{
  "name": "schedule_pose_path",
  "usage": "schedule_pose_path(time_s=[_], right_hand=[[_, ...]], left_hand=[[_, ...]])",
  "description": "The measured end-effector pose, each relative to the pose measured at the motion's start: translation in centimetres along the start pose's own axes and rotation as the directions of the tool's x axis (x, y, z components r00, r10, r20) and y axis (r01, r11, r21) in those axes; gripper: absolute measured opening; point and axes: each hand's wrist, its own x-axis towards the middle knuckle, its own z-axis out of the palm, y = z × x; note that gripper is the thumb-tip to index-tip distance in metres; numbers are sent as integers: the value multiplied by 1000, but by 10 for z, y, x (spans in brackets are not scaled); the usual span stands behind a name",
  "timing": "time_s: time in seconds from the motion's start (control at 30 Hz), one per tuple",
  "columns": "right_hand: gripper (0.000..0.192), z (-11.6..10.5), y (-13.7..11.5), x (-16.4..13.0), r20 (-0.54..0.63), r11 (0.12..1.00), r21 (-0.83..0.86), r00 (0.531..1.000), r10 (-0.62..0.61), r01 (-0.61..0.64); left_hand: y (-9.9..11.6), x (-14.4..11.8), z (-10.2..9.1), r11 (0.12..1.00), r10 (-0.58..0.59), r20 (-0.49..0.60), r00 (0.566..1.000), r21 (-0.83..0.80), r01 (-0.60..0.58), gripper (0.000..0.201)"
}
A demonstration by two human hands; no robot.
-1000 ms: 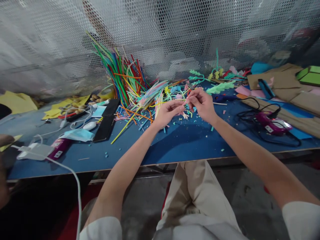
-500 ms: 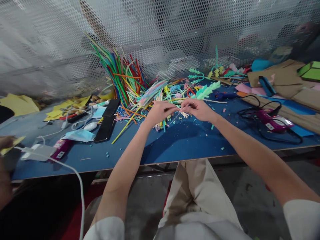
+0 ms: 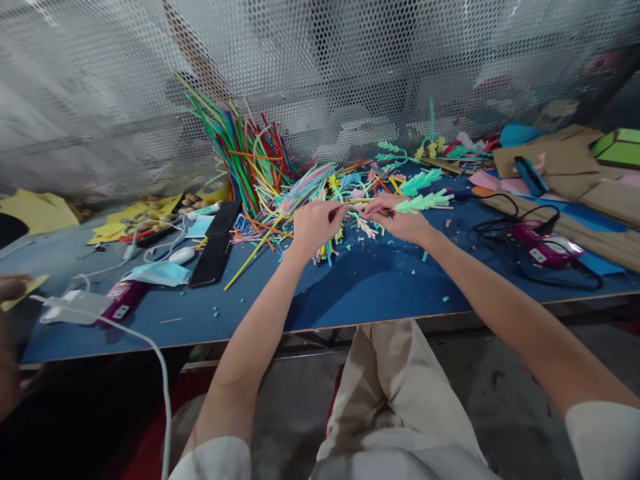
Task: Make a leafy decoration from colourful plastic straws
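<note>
My left hand [image 3: 316, 227] is closed, thumb and fingertips pinched together above the craft pile. Close to its right, my right hand [image 3: 395, 219] is closed too, its fingertips nearly meeting the left ones. A mint-green pipe-cleaner sprig [image 3: 425, 201] with short side tufts sticks out to the right over my right hand. Its stem seems to run between both pinches, though the fingers hide most of it. Another mint-green sprig [image 3: 423, 181] is just behind. Beneath the hands are a cream tufted piece [image 3: 367, 229] and short coloured pipe-cleaner ends.
A large bundle of coloured pipe cleaners [image 3: 245, 153] leans on the perforated metal screen [image 3: 360, 80]. At left are a black phone [image 3: 211, 259], a face mask [image 3: 161, 272] and a white cable [image 3: 163, 380]. A purple power strip [image 3: 543, 241] and cardboard [image 3: 550, 157] lie right. Another person's hand [image 3: 14, 285] shows far left.
A mint-green sprig now sticks out over my right hand, where only one showed behind it before. My hands have parted slightly, the left shifting a little left.
</note>
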Motion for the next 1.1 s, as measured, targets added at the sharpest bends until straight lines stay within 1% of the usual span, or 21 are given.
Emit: schedule_pose_path(time_s=[0.1, 0.2, 0.23, 0.3, 0.37, 0.43, 0.5, 0.53, 0.6, 0.63, 0.67, 0.7, 0.73, 0.77, 0.8, 0.83, 0.87, 0.9, 0.97, 1.03, 1.1], right_hand=[[34, 5, 3, -1, -50, 997, -65, 998, 43, -46], [29, 8, 6, -2, -132, 987, -111, 986, 99, -114], [27, 8, 6, -3, -170, 984, -110, 978, 119, -139], [26, 8, 5, -3, -250, 979, -80, 954, 164, -189], [24, 7, 1, -2, -310, 973, -18, 927, 213, -229], [25, 6, -2, -1, -323, 961, 85, 905, 276, -263], [27, 3, -3, -1, -251, 938, 205, 911, 327, -281], [29, 1, -4, -1, -170, 923, 251, 926, 338, -291], [33, -5, -3, -1, 55, 900, 290, 945, 323, -325], [33, -8, -2, -1, 168, 897, 278, 937, 306, -343], [32, -11, -1, -1, 253, 903, 242, 922, 293, -354], [29, -13, -1, -1, 300, 917, 183, 908, 292, -355], [26, -14, 0, -1, 302, 932, 104, 903, 304, -348], [23, -14, 0, -1, 259, 941, 15, 910, 324, -339], [20, -12, 0, -1, 181, 939, -69, 922, 343, -335], [18, -9, -1, -1, 83, 932, -123, 932, 353, -341], [18, -6, -1, 0, -14, 927, -127, 935, 354, -353], [19, -2, 0, 0, -91, 930, -79, 931, 352, -359], [26, 3, 2, 2, -163, 933, 116, 920, 356, -341], [36, 4, 6, 3, -158, 901, 316, 920, 359, -297], [45, 0, 9, 4, -112, 866, 433, 938, 328, -251]], left_hand=[[9, 0, -5, 997, -70, -42, 997, -43, 68, 49], [21, -3, -4, 978, -72, -54, 996, -199, 60, 49], [26, -5, -2, 963, -53, -28, 998, -266, 44, 49], [33, -10, 6, 924, 1, 70, 998, -383, 26, 48], [39, -14, 16, 889, 50, 180, 982, -456, 39, 48], [39, -16, 26, 868, 80, 271, 959, -492, 66, 47], [31, -15, 34, 858, 80, 331, 940, -502, 104, 44], [25, -13, 36, 860, 61, 348, 936, -493, 127, 43], [11, -7, 34, 878, -14, 335, 942, -447, 172, 40], [4, -4, 31, 888, -86, 287, 954, -413, 204, 40], [-1, -2, 27, 893, -101, 265, 959, -400, 205, 40], [-3, 0, 22, 899, -113, 230, 967, -392, 198, 41], [-2, 0, 17, 903, -114, 199, 973, -387, 185, 42], [1, 0, 13, 909, -105, 164, 981, -384, 161, 44], [7, -2, 9, 914, -77, 138, 988, -386, 125, 44], [15, -5, 8, 915, -27, 127, 992, -396, 76, 44], [23, -9, 8, 905, 54, 151, 987, -424, 16, 42], [30, -12, 9, 886, 117, 167, 979, -462, -27, 41], [39, -18, 16, 853, 157, 183, 970, -521, -40, 45], [37, -19, 25, 835, 174, 216, 961, -550, -27, 46], [26, -16, 30, 840, 164, 234, 958, -542, -11, 45]])
